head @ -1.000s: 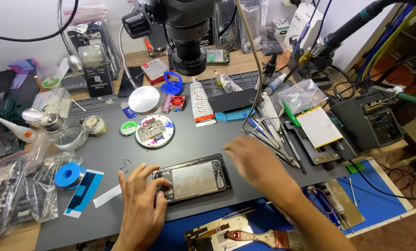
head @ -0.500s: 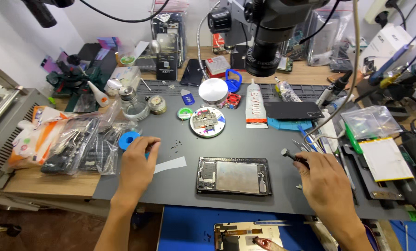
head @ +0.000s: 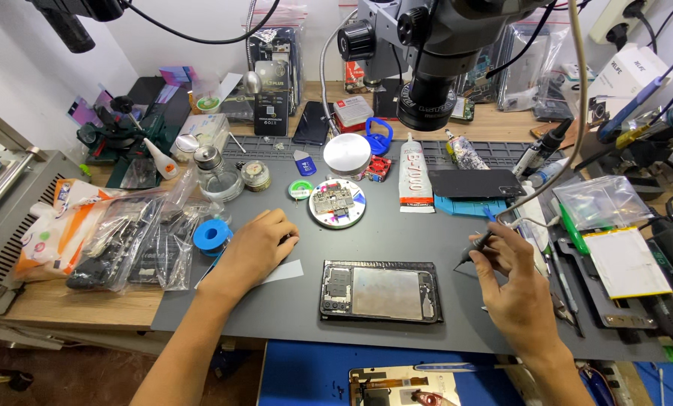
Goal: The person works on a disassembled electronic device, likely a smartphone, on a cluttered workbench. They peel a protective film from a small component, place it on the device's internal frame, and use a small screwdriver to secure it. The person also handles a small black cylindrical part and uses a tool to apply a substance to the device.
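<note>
An opened phone body (head: 381,292) lies flat on the grey work mat (head: 396,225), its insides facing up. My left hand (head: 255,248) rests knuckles-up on the mat to the left of it, over a white paper strip (head: 285,272) and beside a blue tape roll (head: 210,237). My right hand (head: 513,289) is to the right of the phone and pinches a slim dark screwdriver (head: 473,250) whose tip points down-left toward the mat.
A microscope head (head: 430,75) hangs over the mat's back. A round dish with small parts (head: 337,203), a glue tube (head: 415,177), a dark phone cover (head: 475,184), plastic bags (head: 118,237) at left, a white flat battery (head: 626,263) and tools at right.
The view has shifted and come closer. My left hand slid right onto the white strip, nearer the phone. My right hand lifted the screwdriver slightly, still right of the phone.
</note>
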